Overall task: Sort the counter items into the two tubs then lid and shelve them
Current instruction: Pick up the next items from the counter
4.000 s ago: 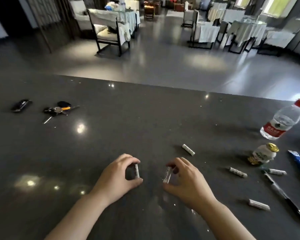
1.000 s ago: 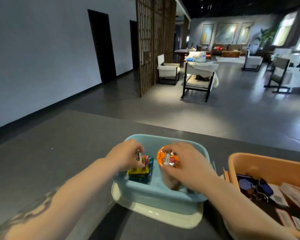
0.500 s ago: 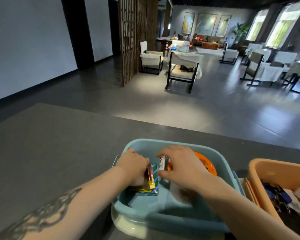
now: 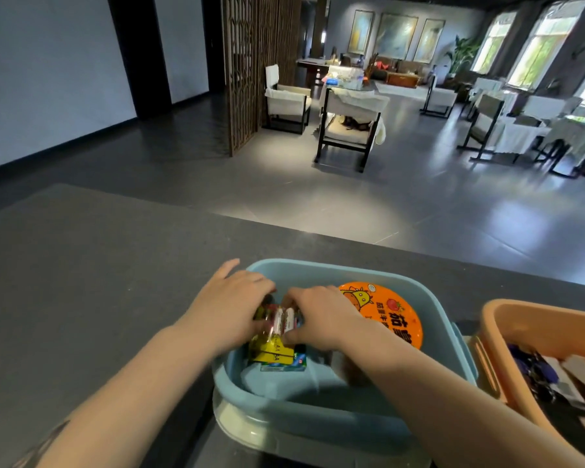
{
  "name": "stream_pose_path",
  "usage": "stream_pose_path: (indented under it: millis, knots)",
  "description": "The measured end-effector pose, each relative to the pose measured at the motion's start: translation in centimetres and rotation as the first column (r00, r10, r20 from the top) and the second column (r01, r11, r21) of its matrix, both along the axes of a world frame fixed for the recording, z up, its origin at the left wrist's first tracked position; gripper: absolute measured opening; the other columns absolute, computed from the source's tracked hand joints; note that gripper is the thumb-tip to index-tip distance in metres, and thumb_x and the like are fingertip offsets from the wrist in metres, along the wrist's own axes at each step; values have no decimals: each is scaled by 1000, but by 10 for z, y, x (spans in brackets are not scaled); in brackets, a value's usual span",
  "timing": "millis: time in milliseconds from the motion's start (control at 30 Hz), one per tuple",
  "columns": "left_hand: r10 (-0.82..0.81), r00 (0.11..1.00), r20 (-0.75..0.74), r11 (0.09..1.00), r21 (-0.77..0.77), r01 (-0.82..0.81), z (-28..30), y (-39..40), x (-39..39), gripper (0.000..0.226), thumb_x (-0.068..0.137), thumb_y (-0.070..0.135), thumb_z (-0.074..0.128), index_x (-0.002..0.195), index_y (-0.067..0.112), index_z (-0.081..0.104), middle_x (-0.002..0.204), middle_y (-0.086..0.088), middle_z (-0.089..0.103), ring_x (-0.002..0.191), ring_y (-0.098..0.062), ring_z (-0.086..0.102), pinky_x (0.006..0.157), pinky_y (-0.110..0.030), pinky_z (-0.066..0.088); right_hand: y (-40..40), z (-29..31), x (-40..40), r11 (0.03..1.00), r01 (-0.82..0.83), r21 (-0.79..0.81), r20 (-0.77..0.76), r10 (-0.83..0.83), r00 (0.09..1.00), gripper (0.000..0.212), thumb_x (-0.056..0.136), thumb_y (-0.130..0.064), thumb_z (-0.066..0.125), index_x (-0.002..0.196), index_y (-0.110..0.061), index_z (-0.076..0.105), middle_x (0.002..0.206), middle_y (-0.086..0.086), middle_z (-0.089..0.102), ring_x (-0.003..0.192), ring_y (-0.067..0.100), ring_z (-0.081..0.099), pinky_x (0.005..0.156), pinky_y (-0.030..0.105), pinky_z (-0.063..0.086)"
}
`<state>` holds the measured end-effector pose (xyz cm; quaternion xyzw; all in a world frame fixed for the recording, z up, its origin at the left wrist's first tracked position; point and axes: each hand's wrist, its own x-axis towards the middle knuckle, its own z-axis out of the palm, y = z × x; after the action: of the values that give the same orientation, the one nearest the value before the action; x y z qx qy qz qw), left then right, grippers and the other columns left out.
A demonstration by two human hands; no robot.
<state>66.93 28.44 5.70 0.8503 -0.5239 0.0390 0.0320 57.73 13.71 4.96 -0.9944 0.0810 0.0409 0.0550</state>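
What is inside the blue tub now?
In the blue tub: an orange-lidded cup, a yellow battery pack, and white batteries between the left hand and right hand. The hands cover whatever lies beneath.

Counter [image 4: 81, 282] to my left of the blue tub [image 4: 318, 423] is bare dark stone, wide open for a hand to pass or set down. Far strip behind the tub also free up to the counter edge. Inside the tub: left half crowded by both hands, left hand [image 4: 230, 309] and right hand [image 4: 321, 319], meeting over the battery packs [image 4: 274, 356]. Orange round lid [image 4: 385, 315] blocks the right back corner. Near floor of the tub shows bare blue, reachable from above. Right side tight: orange tub [image 4: 527, 319] stands just beside the blue one, only a narrow gap between their walls. Pale lid [image 4: 237, 430] juts out under the blue tub's near edge.
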Motion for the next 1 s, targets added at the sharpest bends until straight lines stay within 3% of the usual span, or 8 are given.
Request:
stream_pose_path:
  millis: [200, 533, 633, 833, 1000]
  knots:
    - [-1, 995, -100, 961, -274, -26, -14, 21, -11, 26, 86, 36, 55, 112, 33, 59, 122, 17, 52, 117, -5, 45, 104, -22, 24, 13, -13, 10, 1000, 3, 1, 14, -3, 1000, 47, 78, -47, 65, 117, -25, 52, 111, 6, 63, 103, 29, 59, 79, 35, 44]
    - [46, 989, -141, 943, -322, -90, -16, 22, -14, 24, 86, 33, 56, 110, 33, 60, 120, 19, 54, 114, -4, 48, 99, -23, 30, 17, -15, 14, 999, -10, -35, -9, 10, 1000, 55, 81, -51, 64, 125, -23, 47, 118, 7, 62, 108, 30, 58, 83, 39, 47]
    - [44, 989, -141, 951, -299, -85, -13, 21, -14, 22, 87, 36, 56, 108, 32, 59, 116, 17, 56, 111, -6, 50, 96, -24, 33, 13, -3, 4, 999, -2, -35, 55, 4, 998, 54, 81, -49, 65, 127, -24, 48, 121, 4, 61, 111, 26, 56, 84, 36, 45]
    - [34, 988, -152, 949, -305, -80, 6, 4, -38, 29, 85, 38, 59, 113, 28, 60, 118, 12, 60, 113, -13, 52, 95, -30, 36, -8, 30, -71, 998, 33, -61, 212, -19, 977, 48, 84, -47, 59, 127, -27, 50, 125, -2, 58, 117, 20, 49, 95, 33, 37]
    - [-151, 979, -134, 946, -308, 103, 31, -51, -99, 28, 85, 38, 60, 112, 28, 61, 116, 9, 61, 111, -16, 54, 94, -34, 40, -34, 50, -173, 976, 172, -131, 271, -132, 954, 42, 85, -47, 54, 122, -27, 52, 124, -6, 56, 117, 17, 45, 94, 33, 35]
